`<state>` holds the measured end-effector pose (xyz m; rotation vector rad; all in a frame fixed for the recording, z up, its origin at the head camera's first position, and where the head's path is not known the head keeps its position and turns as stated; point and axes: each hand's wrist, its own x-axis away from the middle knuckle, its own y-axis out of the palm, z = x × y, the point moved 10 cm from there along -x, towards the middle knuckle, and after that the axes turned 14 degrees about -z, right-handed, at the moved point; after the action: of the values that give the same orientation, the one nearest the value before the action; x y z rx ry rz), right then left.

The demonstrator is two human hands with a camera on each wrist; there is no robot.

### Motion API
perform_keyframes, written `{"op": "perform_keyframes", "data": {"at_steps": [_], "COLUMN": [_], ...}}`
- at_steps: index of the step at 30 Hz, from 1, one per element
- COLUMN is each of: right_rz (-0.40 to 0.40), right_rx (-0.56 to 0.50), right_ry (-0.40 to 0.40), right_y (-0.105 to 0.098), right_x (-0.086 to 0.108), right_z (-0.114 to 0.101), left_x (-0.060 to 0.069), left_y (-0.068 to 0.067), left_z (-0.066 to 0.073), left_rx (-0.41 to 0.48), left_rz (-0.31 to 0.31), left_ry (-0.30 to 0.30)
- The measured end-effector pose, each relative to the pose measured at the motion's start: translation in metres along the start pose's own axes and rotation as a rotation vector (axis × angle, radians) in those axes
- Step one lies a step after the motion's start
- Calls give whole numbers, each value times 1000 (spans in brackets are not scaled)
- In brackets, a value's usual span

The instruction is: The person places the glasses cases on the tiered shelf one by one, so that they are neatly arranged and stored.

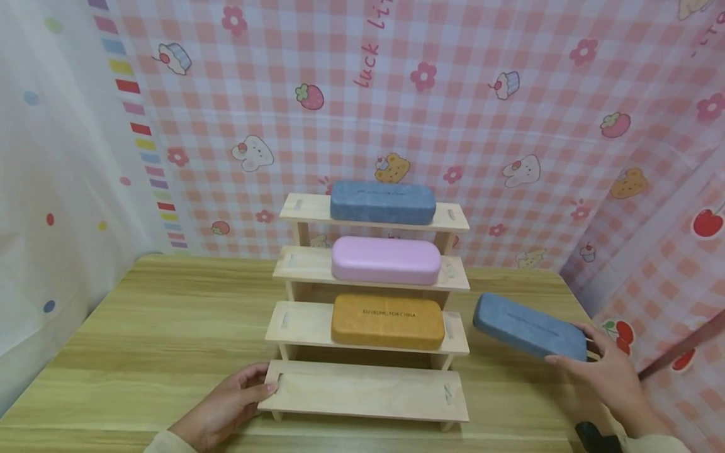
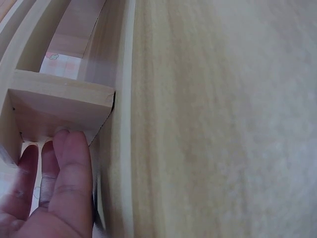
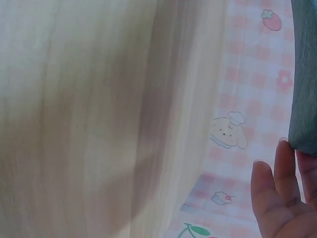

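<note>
A wooden four-step display stand [image 1: 362, 393] stands on the table. My left hand [image 1: 229, 402] grips the left end of its lowest step, thumb on top; in the left wrist view the fingers [image 2: 69, 183] reach under the step by its support. To the right of the stand, my right hand [image 1: 614, 380] holds a blue glasses case [image 1: 529, 327] by its right end, tilted and raised off the table. On the stand sit another blue case [image 1: 382, 202] on top, a pink case [image 1: 386, 260] below it, and a mustard case [image 1: 387, 322] on the third step down. The lowest step bears no case.
The wood-grain table [image 1: 187, 327] extends on both sides of the stand. Behind it hangs a pink checked cloth [image 1: 340, 138], which continues along the right side. A pale dotted curtain [image 1: 62, 189] hangs at the left. A dark strap [image 1: 597, 437] shows by the right wrist.
</note>
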<state>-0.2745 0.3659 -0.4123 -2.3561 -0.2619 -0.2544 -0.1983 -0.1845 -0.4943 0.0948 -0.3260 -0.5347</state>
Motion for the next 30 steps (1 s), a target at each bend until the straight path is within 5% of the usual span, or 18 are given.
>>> {"op": "perform_keyframes", "data": {"at_steps": [20,30], "right_rz": [99,86], "right_rx": [-30,-80], "right_ry": [4,-53], "right_y": [-2,6], "right_x": [34,47], "right_z": [-8,-34], "left_x": [0,0], "left_y": [-2,-1], "left_z": [-3,-1], "left_rx": [-10,-8], "left_rz": [26,18], "left_ry": [-6,-2]}}
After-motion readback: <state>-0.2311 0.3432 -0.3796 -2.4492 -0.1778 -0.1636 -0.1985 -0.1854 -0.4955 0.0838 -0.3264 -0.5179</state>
